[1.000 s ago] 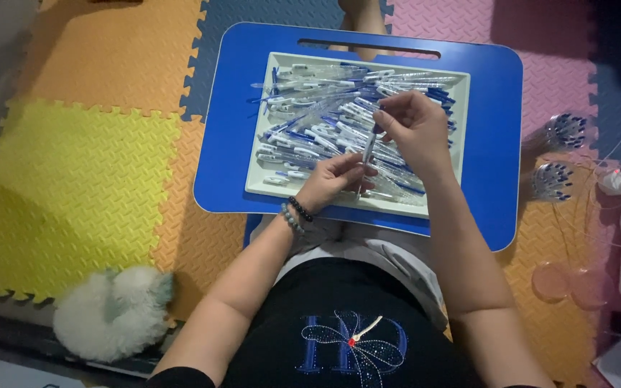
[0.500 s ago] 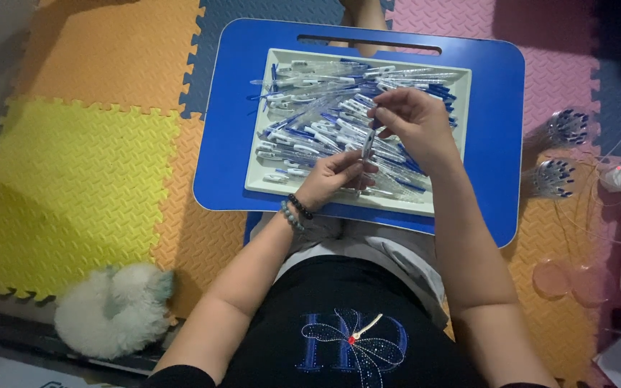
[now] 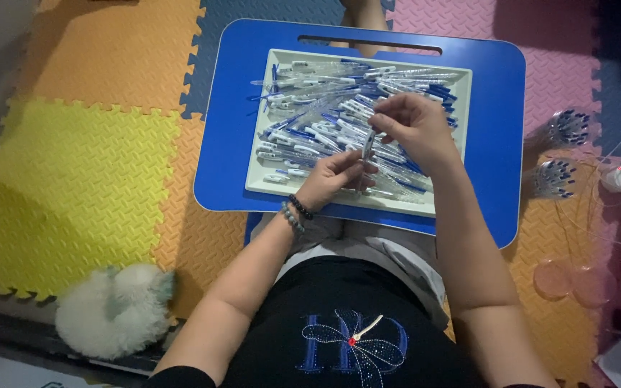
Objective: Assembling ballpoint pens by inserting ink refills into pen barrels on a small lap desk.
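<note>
Both hands are pinching one clear pen upright over the pale tray: the left hand gripping its lower end, the right hand at one o'clock closing fingertips on its top. Loose blue pens are lying heaped at eleven o'clock.

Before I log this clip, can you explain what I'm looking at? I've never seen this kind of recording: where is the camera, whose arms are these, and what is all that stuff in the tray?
The camera sits on a person's head and looks straight down, so the two arms coming up from the bottom are that person's own. There is no machine here, only bare hands. The person sits on a floor of coloured foam mats with a blue lap table over the legs. On it stands a pale tray heaped with clear and blue pens and pen parts. The left hand, with a bead bracelet at the wrist, and the right hand together hold one slim pen upright above the tray. A white fluffy thing lies at lower left, and two bundles of pens stand on the mat to the right.
</note>
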